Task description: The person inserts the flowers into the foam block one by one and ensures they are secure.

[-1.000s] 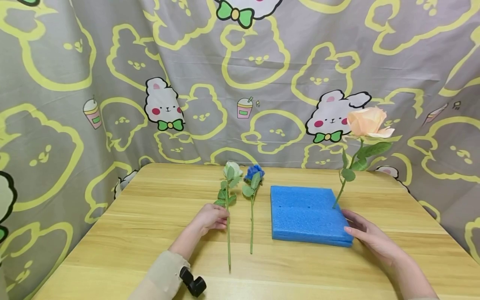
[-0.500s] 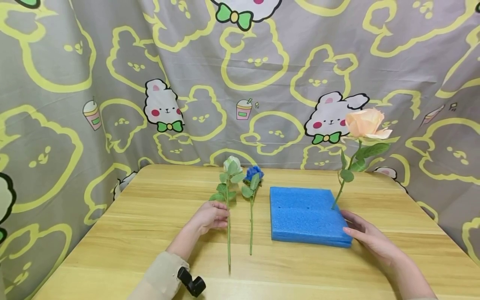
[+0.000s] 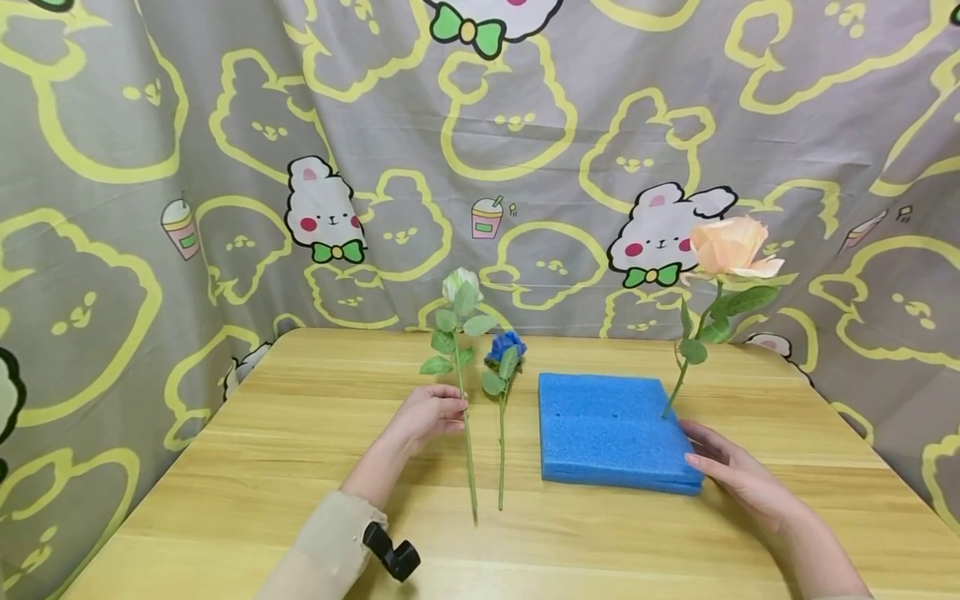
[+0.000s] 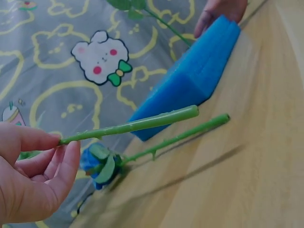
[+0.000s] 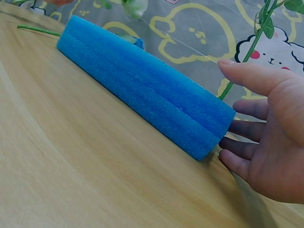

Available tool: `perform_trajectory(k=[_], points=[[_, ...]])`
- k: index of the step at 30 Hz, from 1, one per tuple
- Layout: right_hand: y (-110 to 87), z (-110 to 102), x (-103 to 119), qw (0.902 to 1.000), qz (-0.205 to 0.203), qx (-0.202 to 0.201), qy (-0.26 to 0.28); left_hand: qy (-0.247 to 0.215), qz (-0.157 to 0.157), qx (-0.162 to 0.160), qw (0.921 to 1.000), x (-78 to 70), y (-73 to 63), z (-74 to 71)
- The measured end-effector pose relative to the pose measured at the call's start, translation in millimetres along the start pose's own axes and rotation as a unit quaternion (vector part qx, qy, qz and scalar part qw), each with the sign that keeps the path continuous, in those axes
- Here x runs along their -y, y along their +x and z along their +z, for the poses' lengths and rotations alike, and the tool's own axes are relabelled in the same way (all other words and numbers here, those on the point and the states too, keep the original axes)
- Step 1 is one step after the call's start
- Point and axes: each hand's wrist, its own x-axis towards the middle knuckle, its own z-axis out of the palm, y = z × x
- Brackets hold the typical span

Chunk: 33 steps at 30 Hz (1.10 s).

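Observation:
My left hand (image 3: 429, 419) pinches the thin green stem of a white rose (image 3: 462, 287) between thumb and fingers. The rose is raised, its bloom leaning away, and the lower stem (image 4: 135, 126) juts out past the fingertips in the left wrist view. To its right a blue rose (image 3: 506, 348) lies on the table, stem toward me. A flat blue foam block (image 3: 607, 442) sits further right, with a peach rose (image 3: 735, 247) standing in its right part. My right hand (image 3: 750, 487) rests at the block's right side, fingers along the end and thumb at the near corner.
The wooden table (image 3: 300, 517) reaches back to a grey cartoon-print curtain (image 3: 405, 108). Small holes show in the block's top. A black clip-like mount (image 3: 392, 552) is on my left wrist.
My left hand has lifted the white rose off the table; its bloom has risen and its stem end has swung right. The right hand and foam block have stayed put.

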Motion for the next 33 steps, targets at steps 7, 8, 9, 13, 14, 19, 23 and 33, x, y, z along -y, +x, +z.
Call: perform_trajectory(k=[7, 8, 9, 13, 14, 19, 23, 33], points=[[0.3, 0.0, 0.5, 1.0000, -0.001, -0.001, 0.001, -0.011, 0.025, -0.010, 0.9996, -17.8, 6.1, 18.8], [0.2, 0.0, 0.6, 1.0000, -0.001, -0.002, 0.001, -0.012, 0.028, -0.014, 0.9994, -20.2, 6.8, 21.8], [0.2, 0.0, 0.7, 1.0000, -0.001, -0.002, 0.001, -0.014, 0.032, -0.016, 0.9993, -22.3, 7.5, 24.8], [-0.1, 0.5, 1.9, 1.0000, 0.001, -0.003, 0.003, -0.013, 0.051, -0.022, 0.9984, -28.6, 9.9, 36.5], [-0.2, 0.7, 2.3, 1.0000, 0.002, -0.002, 0.002, -0.011, 0.056, -0.021, 0.9982, -29.6, 10.5, 39.0], [-0.4, 1.1, 3.8, 1.0000, 0.009, -0.001, -0.001, 0.002, 0.074, -0.013, 0.9972, -33.2, 13.3, 51.7], [-1.1, 1.4, 4.7, 1.0000, 0.010, -0.001, -0.001, 0.015, 0.089, -0.005, 0.9959, -36.0, 15.1, 62.8], [-0.4, 1.7, 3.4, 0.9999, 0.002, -0.005, 0.009, -0.001, 0.117, 0.012, 0.9931, -48.6, 24.7, 92.4]])
